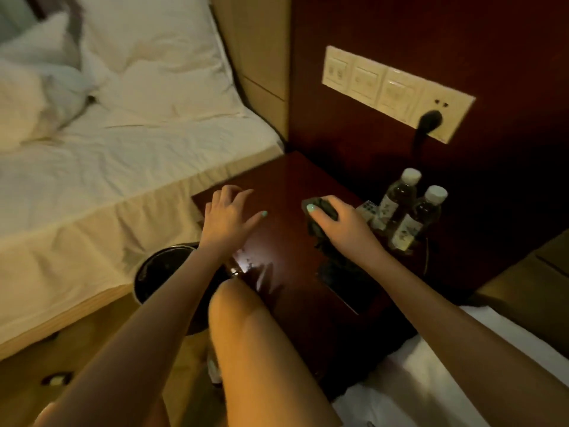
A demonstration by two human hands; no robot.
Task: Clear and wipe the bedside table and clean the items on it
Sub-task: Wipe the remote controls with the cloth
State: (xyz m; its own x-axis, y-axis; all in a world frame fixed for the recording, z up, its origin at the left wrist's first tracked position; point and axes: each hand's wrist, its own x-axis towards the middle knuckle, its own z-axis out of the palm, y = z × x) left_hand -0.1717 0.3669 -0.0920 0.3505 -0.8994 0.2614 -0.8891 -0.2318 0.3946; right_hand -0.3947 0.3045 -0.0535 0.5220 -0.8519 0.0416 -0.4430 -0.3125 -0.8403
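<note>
1. Wiping looks like the step in hand: right hand (341, 223) grips a dark cloth (314, 228) bunched on the bedside table (286, 180), right of centre on the top.
2. Right fingers are curled over the wad with the thumb clamped on its left edge. Wrist low, forearm coming in from lower right. The cloth's tail trails back under the wrist.
3. Left hand (229, 215) is over the left part of the top, fingers apart and mostly straight, thumb out to the right, holding nothing. Cannot tell if it touches the wood. Guess: bracing.
4. Water bottles (398, 195) stand upright side by side at the right rear corner, with the remote (366, 209) just beside them on the left. Likely parked there so the rest of the top is free for the cloth. That corner is not yet cleared.
5. Bin (160, 269) sits on the floor at the table's front left, beneath the left forearm. Handy for rubbish.
6. Plug (429, 120) is in the wall panel (385, 87) above the bottles, and its cord drops behind them. Possible snag when the bottles are lifted.
7. Dark flat shape at the front right of the top: too dim to identify.
</note>
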